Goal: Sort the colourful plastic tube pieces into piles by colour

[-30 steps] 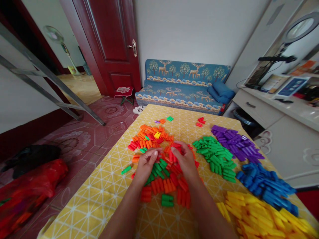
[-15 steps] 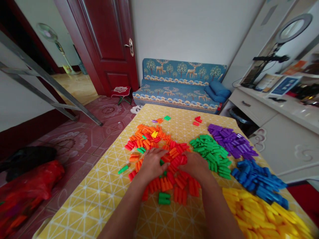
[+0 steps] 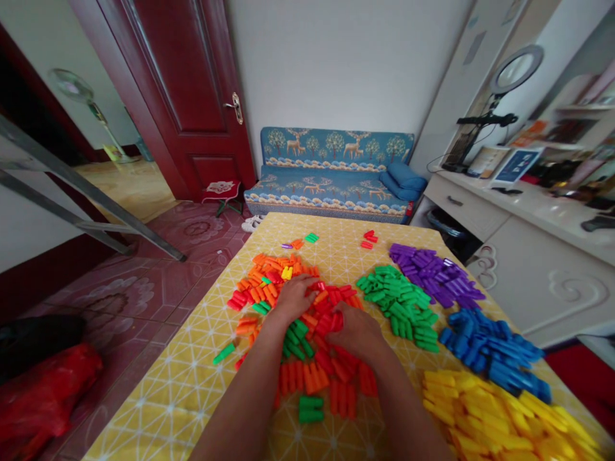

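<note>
My left hand (image 3: 294, 298) lies on the mixed pile, fingers stretched forward and thumb apart, its fingertips close to a red block (image 3: 319, 286). Closed around red toy building blocks (image 3: 330, 322) is my right hand (image 3: 358, 331), on the right side of the same pile. Orange blocks (image 3: 273, 264) spread beyond my left hand, with a yellow block (image 3: 287, 273) among them. Green blocks (image 3: 298, 339) show between my forearms, and more orange-red blocks (image 3: 343, 397) lie nearest to me. How many pieces the right hand holds is hidden.
Sorted heaps stand to the right on the patterned yellow tablecloth (image 3: 182, 384): green blocks (image 3: 401, 298), purple blocks (image 3: 435, 275), blue blocks (image 3: 490, 349) and yellow blocks (image 3: 500, 416). A few red blocks (image 3: 369, 239) lie far back. Beyond is a blue sofa (image 3: 321, 179).
My left hand has moved forward over the pile, uncovering green blocks behind it. My right hand has drawn slightly back and left with red blocks. The whole view has shifted a little.
</note>
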The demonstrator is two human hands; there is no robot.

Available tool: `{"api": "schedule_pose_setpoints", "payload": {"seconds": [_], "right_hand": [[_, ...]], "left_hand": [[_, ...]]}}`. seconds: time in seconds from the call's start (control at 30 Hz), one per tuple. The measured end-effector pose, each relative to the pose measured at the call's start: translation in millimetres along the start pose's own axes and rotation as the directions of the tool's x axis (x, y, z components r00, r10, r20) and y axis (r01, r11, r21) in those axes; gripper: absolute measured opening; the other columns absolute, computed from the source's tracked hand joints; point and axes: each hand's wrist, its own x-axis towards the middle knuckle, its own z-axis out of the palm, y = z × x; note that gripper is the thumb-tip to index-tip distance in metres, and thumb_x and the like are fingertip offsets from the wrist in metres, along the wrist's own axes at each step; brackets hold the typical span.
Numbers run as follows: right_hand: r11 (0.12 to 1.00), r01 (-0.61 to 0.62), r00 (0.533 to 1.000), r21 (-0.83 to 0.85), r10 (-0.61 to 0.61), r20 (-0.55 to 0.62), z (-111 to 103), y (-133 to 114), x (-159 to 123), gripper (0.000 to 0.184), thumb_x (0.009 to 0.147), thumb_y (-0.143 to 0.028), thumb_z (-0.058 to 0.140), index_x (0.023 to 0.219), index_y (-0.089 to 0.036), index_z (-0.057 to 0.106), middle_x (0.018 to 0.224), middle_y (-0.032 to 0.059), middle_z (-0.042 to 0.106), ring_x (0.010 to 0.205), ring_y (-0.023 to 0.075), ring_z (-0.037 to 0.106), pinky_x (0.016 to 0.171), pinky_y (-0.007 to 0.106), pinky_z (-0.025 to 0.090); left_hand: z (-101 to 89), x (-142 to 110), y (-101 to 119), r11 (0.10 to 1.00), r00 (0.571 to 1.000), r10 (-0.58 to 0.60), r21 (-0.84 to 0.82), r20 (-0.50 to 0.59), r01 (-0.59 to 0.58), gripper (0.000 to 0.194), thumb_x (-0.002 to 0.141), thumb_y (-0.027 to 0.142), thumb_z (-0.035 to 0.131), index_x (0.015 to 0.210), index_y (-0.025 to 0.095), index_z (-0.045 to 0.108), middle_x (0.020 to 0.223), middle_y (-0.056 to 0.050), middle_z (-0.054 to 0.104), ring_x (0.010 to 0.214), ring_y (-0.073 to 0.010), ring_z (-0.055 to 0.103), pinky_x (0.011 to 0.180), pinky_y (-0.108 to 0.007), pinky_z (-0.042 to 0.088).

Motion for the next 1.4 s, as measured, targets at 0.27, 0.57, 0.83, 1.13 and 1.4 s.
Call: {"api": "schedule_pose_setpoints", "payload": {"seconds": [0.27,0.57,0.83,1.13,1.4], "right_hand": [[0.997,0.047,0.999,-0.057,-0.046,0.015,-5.7,0.1,-2.6,0.035,0.065,-0.032,0.062,0.099,-0.027,0.070,0.094,0.0091,0.074,0.092,0.0307,0.068,0.070,0.035,0.046],[0.982,0.053,0.994,0.181,-0.035,-0.099,5.0,0.0,5.7,0.028,0.069,-0.033,0.060,0.094,-0.031,0.069,0.087,0.0011,0.073,0.079,0.0209,0.066,0.065,0.027,0.042],[0.751,0.122,0.958,0.649,0.081,-0.274,25.4,3.7,19.5,0.030,0.067,-0.039,0.064,0.090,-0.021,0.068,0.077,0.0010,0.070,0.071,0.0189,0.062,0.066,0.029,0.047],[0.391,0.201,0.943,0.898,0.170,-0.286,26.3,-3.6,22.4,0.042,0.063,-0.042,0.071,0.096,-0.017,0.067,0.090,0.0059,0.072,0.080,0.0206,0.066,0.073,0.033,0.052],[0.133,0.315,0.888,0.940,0.308,-0.341,-22.9,-1.6,64.4,0.035,0.064,-0.037,0.075,0.091,-0.017,0.066,0.072,-0.0009,0.068,0.061,0.0123,0.060,0.057,0.023,0.047]], "left_hand": [[1.2,-6.0,-1.7,0.999,0.998,0.000,0.046,-0.066,0.003,0.037,0.091,0.027,0.047,0.126,0.026,0.061,0.123,-0.006,0.066,0.114,-0.0200,0.060,0.101,-0.034,0.042],[-1.7,-12.0,-0.1,0.993,0.996,0.088,0.081,0.030,-0.090,0.043,0.087,0.042,0.057,0.128,0.030,0.059,0.129,-0.005,0.062,0.121,-0.0242,0.054,0.106,-0.040,0.037],[1.6,-7.7,0.7,0.950,0.985,0.062,-0.292,-0.159,-0.107,0.020,0.087,0.026,0.056,0.098,0.021,0.072,0.102,-0.006,0.072,0.099,-0.0195,0.064,0.093,-0.033,0.047],[-0.1,-11.6,-0.4,0.773,0.999,0.030,-0.633,-0.026,-0.040,0.031,0.078,0.041,0.069,0.095,0.016,0.075,0.091,-0.008,0.073,0.084,-0.0198,0.066,0.080,-0.031,0.052],[-1.9,-6.5,-2.0,0.893,0.984,0.158,-0.412,-0.086,-0.180,0.034,0.093,0.039,0.048,0.111,0.022,0.071,0.120,-0.008,0.066,0.115,-0.0217,0.058,0.103,-0.037,0.042]]}}
